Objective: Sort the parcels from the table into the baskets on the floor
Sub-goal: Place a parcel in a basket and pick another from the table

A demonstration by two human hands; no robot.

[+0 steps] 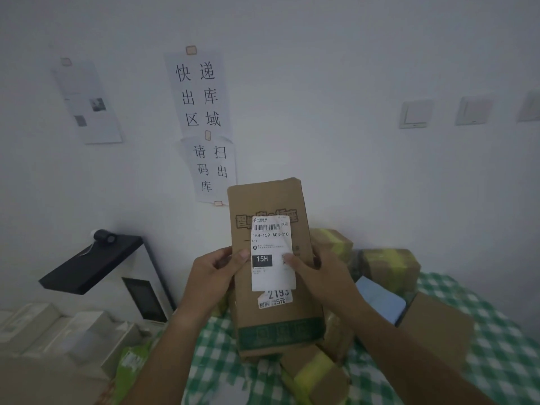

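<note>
A tall brown cardboard parcel [267, 200] with a white shipping label reading 15H-159-A03-210 is held upright in front of me, above the table. My left hand [211, 271] grips its left edge, thumb on the front face. My right hand [318, 271] grips its right edge, thumb on the label. More brown parcels bound with yellow-green tape lie on the green checked tablecloth [496, 340]: one [388, 267] behind at the right, one [315, 375] below the held parcel. No basket is in view.
A black scanner stand [93, 261] with a small screen stands at the left against the white wall. White boxes [58, 331] lie at the lower left. A blue packet [382, 299] and a flat brown box [438, 325] rest at the right. Paper signs [201, 95] hang on the wall.
</note>
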